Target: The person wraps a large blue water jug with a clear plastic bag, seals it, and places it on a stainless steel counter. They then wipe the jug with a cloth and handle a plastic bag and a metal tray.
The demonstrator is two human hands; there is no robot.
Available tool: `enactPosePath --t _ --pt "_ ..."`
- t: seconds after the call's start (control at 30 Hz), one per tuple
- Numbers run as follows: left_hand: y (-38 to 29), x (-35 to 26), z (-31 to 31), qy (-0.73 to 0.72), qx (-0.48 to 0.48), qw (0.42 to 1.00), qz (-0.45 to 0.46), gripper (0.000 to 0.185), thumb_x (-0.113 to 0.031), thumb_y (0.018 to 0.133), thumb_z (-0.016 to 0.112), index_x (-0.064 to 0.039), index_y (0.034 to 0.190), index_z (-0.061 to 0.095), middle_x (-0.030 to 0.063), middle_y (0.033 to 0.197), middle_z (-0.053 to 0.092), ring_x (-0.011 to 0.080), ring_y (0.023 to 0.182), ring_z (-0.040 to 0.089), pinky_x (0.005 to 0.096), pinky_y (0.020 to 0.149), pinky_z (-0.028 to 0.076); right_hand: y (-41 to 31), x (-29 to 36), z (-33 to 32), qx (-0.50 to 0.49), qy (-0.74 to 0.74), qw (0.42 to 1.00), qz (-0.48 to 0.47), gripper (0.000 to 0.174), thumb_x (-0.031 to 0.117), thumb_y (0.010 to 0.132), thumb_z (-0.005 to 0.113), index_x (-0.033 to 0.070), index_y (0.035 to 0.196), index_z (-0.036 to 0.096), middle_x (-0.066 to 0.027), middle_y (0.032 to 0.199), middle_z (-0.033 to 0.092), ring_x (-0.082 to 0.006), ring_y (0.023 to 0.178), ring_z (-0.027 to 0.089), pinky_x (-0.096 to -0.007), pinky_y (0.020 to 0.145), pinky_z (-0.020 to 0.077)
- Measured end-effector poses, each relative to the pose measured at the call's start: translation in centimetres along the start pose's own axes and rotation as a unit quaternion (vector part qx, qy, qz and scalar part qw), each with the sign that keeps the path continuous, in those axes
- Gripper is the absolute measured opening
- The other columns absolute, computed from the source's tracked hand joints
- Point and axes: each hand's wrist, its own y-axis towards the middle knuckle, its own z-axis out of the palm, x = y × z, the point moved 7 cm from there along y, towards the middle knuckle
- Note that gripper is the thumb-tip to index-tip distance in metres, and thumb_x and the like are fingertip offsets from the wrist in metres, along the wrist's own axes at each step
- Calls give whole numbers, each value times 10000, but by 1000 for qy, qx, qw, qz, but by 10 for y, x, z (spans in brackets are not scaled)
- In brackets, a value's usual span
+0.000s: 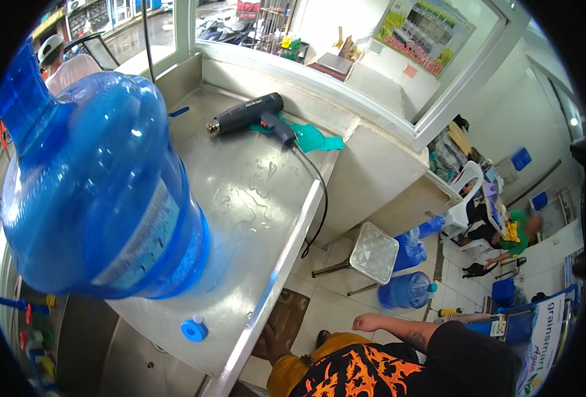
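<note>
My right hand [366,322] hangs low above the tiled floor, its fingers loosely curled with nothing visible in them. Out of view is my left hand. On the stainless steel counter [243,258] before me stands a large blue plastic water jug [99,198], upright, with a label on its side. Near the sink end of the counter lies a round blue cap [194,329]. A dark hot air gun [248,113] rests at the far end, partly over a green textured cloth or glove [313,137].
Over the counter's edge hangs a black cord [326,198]. A metal stool [374,252] stands on the floor beside several blue jugs [406,290]. A steel sink [139,357] adjoins the counter. Another person [519,233] sits farther back near a black cat [479,269].
</note>
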Motion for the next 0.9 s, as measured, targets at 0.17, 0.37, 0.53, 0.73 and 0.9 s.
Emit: enactPosePath --t 0.17,0.37,0.53,0.73,0.9 --pt "-3 49 -4 -51 -158 985 -38 292 -155 985 465 14 1169 617 129 1200 636 233 1110 603 318 915 491 -9 -39 13 -74 107 992 9 443 472 922 578 105 1156 663 -132 1069 697 -295 988 657 -386 861 509" --pt "-2 177 -78 -111 -408 903 -76 298 -147 988 464 20 1183 614 130 1209 634 229 1114 602 313 917 488 -62 -104 92 -78 181 980 -31 418 434 905 609 83 1121 670 -151 1035 704 -294 957 672 -367 850 519" --pt "4 279 -102 -206 -464 860 -57 303 -140 991 463 26 1195 612 130 1216 633 226 1116 600 308 919 486 -105 -201 142 -32 140 985 92 413 445 879 635 86 1073 693 -147 1009 711 -282 931 682 -365 834 525" --pt "-28 272 -71 -514 -361 747 -217 513 -323 1009 444 -151 1489 396 75 1573 309 320 1437 283 503 1154 196 -104 -220 104 -48 76 987 136 421 447 864 647 81 1066 698 -149 1030 711 -298 944 680 -374 846 525" --pt "-45 229 -89 -491 -354 782 -149 472 -230 1010 415 -136 1473 413 99 1554 339 325 1423 308 454 1143 261 -60 -118 59 -79 110 990 39 381 391 895 641 69 1094 678 -144 1024 710 -289 943 675 -366 834 525"
